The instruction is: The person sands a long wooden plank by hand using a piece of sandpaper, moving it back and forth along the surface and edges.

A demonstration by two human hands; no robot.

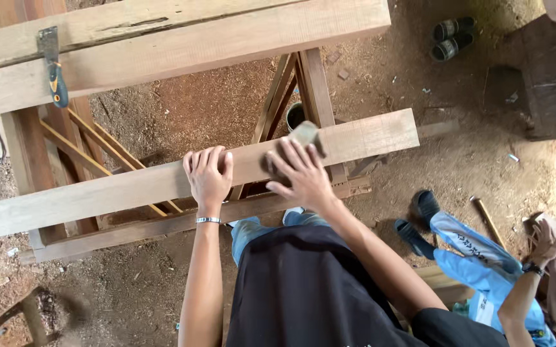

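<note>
Your left hand (pixel 208 175) lies flat, fingers apart, on the smooth plank (pixel 130 186); your right hand (pixel 300 173) presses a sanding block (pixel 305 133) near its far edge, over open sawdust floor (pixel 458 154).

Two long pale wooden planks (pixel 162 183) lie across the frame, one blue-handled metal scraper (pixel 53 64) on the upper one. One grey sanding block (pixel 303 135). Two dark cylindrical cans (pixel 453 37) on the sawdust floor (pixel 458 160). One silver bracelet (pixel 208 220).
</note>
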